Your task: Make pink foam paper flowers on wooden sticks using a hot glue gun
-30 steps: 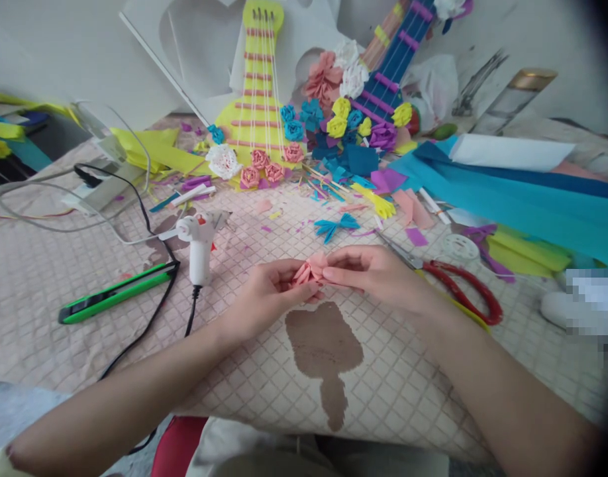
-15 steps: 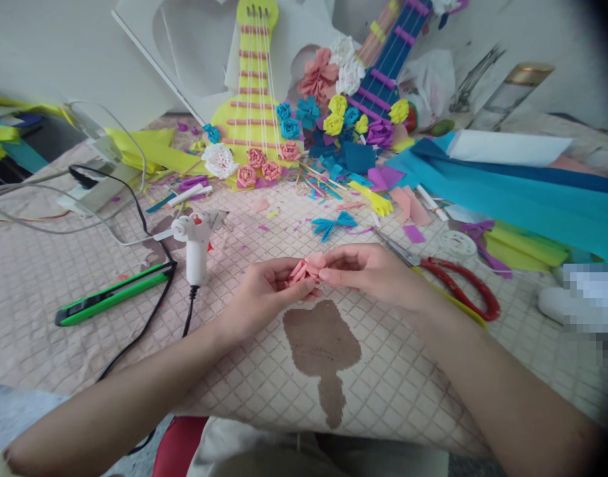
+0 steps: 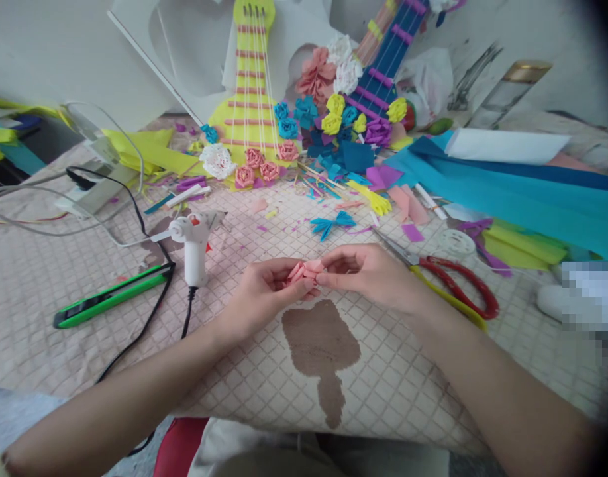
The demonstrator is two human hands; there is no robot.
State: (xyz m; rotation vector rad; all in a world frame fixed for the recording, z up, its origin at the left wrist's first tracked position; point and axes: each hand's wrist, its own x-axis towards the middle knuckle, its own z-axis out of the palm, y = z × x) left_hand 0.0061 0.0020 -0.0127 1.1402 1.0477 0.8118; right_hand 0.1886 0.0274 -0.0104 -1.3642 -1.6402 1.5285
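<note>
Hands meet over a quilted cloth (image 3: 60,285): the left hand (image 3: 264,291) and right hand (image 3: 373,275) pinch a pink paper flower (image 3: 304,271) between their fingertips, just above a brown stain (image 3: 321,338). Left of the left hand stands a white glue gun (image 3: 192,245), with a green cutter (image 3: 110,296) beyond it. Red scissors (image 3: 457,285) lie just right of the right hand. Beyond both hands lean a yellow guitar (image 3: 249,99) and a blue guitar (image 3: 383,66), amid paper flowers.

Left hand (image 3: 261,291), right hand (image 3: 368,275), pinched together
</note>
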